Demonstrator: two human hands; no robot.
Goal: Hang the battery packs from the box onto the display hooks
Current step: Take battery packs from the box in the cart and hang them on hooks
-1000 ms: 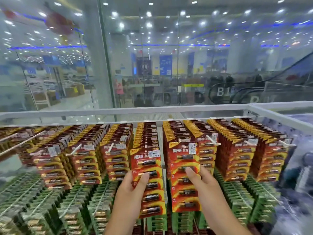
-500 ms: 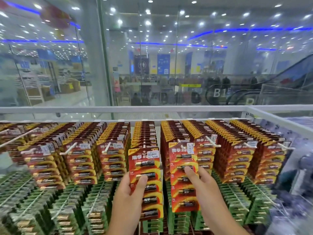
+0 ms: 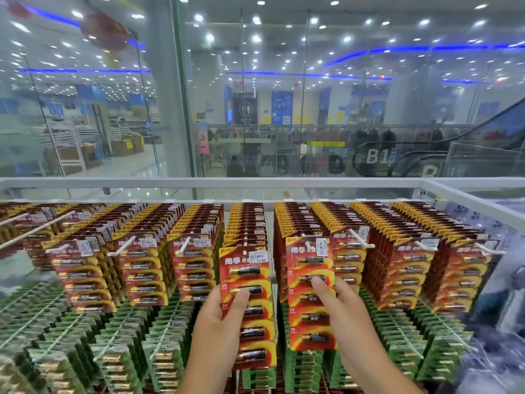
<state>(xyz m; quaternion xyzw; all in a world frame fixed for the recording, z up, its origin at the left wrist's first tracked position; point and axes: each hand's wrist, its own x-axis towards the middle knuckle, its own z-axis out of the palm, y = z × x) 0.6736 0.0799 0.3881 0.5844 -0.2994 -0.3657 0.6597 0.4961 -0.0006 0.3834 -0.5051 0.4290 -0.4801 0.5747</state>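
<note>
1. The left hand (image 3: 224,322) grips a red strip of battery packs (image 3: 247,305), thumb laid across the front near the second battery and the other fingers hidden behind the card.
2. That strip hangs straight down at the front of the row directly above the left hand; its top edge, with a white price sticker (image 3: 258,256), sits level with the other front cards.
3. The right hand (image 3: 345,311) holds a second red strip (image 3: 311,297) just right of the first, thumb pressed on the front by the second battery, fingers behind it and out of sight.
4. The second strip's top reaches a white hook (image 3: 308,243); whether the hook passes through its hole cannot be told.
5. The two strips are side by side with a narrow gap between them.
6. Left of the left hand, more rows of red packs (image 3: 142,268) hang on white hooks; right of the right hand, further red rows (image 3: 403,268) do the same.
7. Below and to both sides of the hands hang rows of green packs (image 3: 119,345).
8. Beyond the hands, a white rail (image 3: 199,184) tops the rack, with a glass wall (image 3: 284,109) behind it.
</note>
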